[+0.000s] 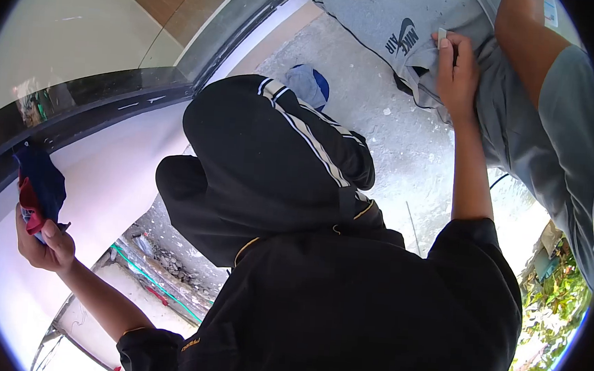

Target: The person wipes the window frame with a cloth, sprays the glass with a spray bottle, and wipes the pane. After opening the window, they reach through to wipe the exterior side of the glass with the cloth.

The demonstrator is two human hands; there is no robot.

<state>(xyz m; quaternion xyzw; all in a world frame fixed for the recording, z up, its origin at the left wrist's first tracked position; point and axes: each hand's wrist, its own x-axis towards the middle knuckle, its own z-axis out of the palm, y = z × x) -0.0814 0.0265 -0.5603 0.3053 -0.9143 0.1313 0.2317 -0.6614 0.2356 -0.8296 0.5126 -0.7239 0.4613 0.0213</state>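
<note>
At the far left my left hand (45,247) is closed round a bunched cloth, with a red part (31,201) and a dark blue part (46,175). The cloth is against or just in front of the dark window frame (109,107); contact is unclear. Toward the upper right, my right hand (459,76) pinches a small pale flat piece (442,37) between thumb and finger. That hand is over or beside a grey garment (370,18) with a "NIKE AIR" print. My black-clothed legs (244,147) are bent between the two hands.
Another person's bare arm (531,43) and grey sleeve (578,102) are close on the right. A blue and grey round item (307,86) lies on the concrete floor (409,159). Rubble (174,263) and a green line (155,286) are lower left; plants (557,307) lower right.
</note>
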